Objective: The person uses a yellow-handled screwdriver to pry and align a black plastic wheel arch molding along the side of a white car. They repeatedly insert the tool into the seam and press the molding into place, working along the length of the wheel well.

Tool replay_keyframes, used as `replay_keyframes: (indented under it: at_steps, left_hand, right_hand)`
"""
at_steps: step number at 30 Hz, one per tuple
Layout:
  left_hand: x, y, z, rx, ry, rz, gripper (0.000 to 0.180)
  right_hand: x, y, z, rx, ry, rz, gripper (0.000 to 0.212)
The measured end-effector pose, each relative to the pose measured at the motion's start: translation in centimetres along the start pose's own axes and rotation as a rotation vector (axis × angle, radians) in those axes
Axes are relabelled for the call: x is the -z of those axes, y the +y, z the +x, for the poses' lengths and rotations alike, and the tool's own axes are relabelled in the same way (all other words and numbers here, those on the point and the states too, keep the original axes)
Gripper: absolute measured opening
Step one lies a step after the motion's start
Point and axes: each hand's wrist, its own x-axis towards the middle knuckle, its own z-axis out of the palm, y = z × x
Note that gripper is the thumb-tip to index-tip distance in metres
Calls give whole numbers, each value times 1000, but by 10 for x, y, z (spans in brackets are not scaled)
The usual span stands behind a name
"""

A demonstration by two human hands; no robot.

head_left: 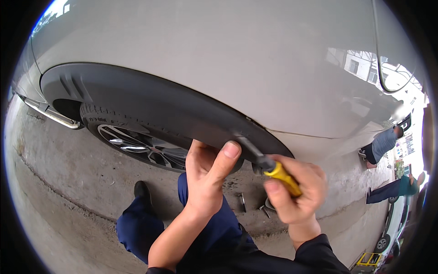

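A head-worn fisheye camera looks down at close range on the left hand point(204, 182), right hand point(305, 194) and car point(219, 50).

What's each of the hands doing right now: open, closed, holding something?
Left hand: thumb at the black wheel-arch trim, fingers partly hidden; whether it grips cannot be told.
Right hand: closed, holding a yellow-handled tool.

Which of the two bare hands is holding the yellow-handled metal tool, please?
The right hand: it grips the yellow-handled metal tool. The left hand holds no tool; it is at the lower edge of the dark plastic wheel-arch trim.
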Motion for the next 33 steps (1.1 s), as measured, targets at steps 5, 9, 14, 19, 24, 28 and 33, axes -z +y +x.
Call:
replay_keyframes:
  at_steps: [5,9,14,19,24,28,33]
  left_hand:
    - [1,3,-1,-44,-4,73,43]
    - [-6,2,-8,-82,33,23,43]
    - [-17,17,-16,-29,91,-19,44]
    - [-14,14,-7,7,69,-109,42]
    - [-6,7,3,-21,62,-73,38]
    - [-10,9,4,-17,66,-91,36]
    - [-11,7,6,-27,63,-82,36]
  right_hand:
    - [28,-5,-3,-31,82,-213,28]
    - [34,-15,4,-30,59,-174,31]
    - [28,-28,3,-217,53,-313,35]
    - [31,-46,21,-367,62,-311,31]
    - [31,-20,26,-326,20,-59,24]
    - [31,-16,28,-313,11,107,21]
    - [24,-21,32,-327,22,155,25]
